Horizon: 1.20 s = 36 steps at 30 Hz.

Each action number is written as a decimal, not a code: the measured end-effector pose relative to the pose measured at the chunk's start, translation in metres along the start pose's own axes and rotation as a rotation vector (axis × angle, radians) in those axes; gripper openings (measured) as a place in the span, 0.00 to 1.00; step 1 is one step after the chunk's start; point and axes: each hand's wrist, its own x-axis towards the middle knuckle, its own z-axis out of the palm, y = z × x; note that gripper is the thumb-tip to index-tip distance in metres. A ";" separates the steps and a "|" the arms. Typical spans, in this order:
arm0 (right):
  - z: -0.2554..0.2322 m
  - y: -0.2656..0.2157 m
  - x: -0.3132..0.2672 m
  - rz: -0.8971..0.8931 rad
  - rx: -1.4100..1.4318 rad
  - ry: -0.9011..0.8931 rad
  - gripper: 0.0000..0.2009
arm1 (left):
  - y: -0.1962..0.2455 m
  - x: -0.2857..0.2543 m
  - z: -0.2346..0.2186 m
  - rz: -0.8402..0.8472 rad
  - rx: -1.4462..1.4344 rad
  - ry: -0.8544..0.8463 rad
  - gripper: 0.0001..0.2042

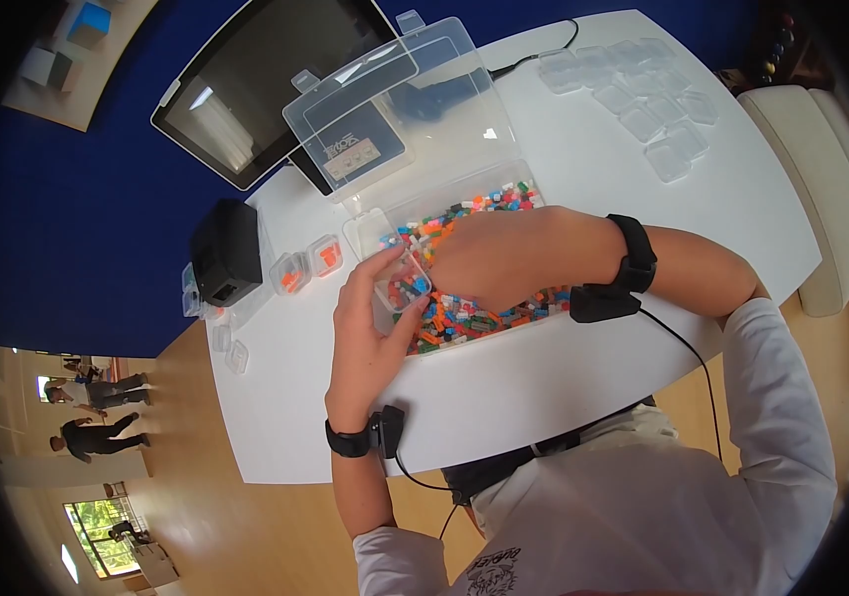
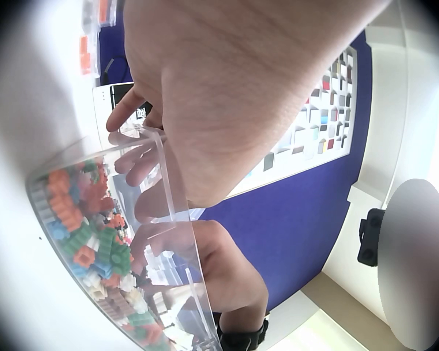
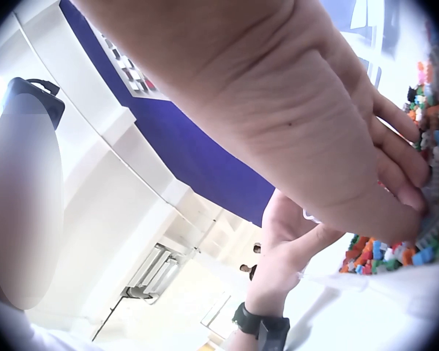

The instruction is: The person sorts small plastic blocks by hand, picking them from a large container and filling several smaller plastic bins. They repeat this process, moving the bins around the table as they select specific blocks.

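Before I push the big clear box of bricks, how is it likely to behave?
The big clear box will probably feel heavy for its plastic, as many small bricks cover its bottom. Its raised lid may wobble. The loose bricks could shift, though the walls should hold them.

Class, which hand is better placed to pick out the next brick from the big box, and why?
Probably the right hand: its fingers already reach down among the loose bricks. The left hand is busy holding a small clear container at the box's left end.
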 end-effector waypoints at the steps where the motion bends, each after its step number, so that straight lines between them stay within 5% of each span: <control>1: -0.003 0.001 0.000 0.026 0.040 0.007 0.08 | 0.001 0.000 -0.001 -0.005 0.002 -0.002 0.33; 6: -0.037 -0.006 -0.001 0.123 0.113 -0.101 0.09 | 0.004 0.001 -0.002 -0.010 -0.019 -0.005 0.32; 9: -0.022 0.000 0.004 -0.012 0.093 0.111 0.07 | 0.003 0.000 -0.002 -0.025 -0.025 -0.008 0.31; 11: -0.009 -0.001 0.012 -0.165 0.191 0.479 0.05 | 0.000 -0.001 -0.002 -0.049 -0.022 -0.012 0.30; 14: -0.002 -0.004 0.019 -0.181 0.097 0.579 0.05 | 0.000 -0.001 -0.002 -0.045 -0.026 -0.004 0.30; 15: -0.004 -0.003 0.016 -0.181 0.097 0.578 0.05 | 0.002 0.000 -0.002 -0.029 -0.037 -0.006 0.30; 20: -0.038 -0.004 0.001 0.062 -0.103 0.004 0.06 | 0.003 0.001 -0.001 0.005 -0.039 0.001 0.31; 30: -0.027 -0.002 -0.005 0.149 0.008 -0.094 0.10 | 0.002 0.000 -0.001 -0.009 -0.024 -0.005 0.33; 36: -0.005 0.019 -0.007 0.065 -0.065 0.064 0.09 | 0.001 0.000 -0.001 -0.013 -0.023 -0.013 0.33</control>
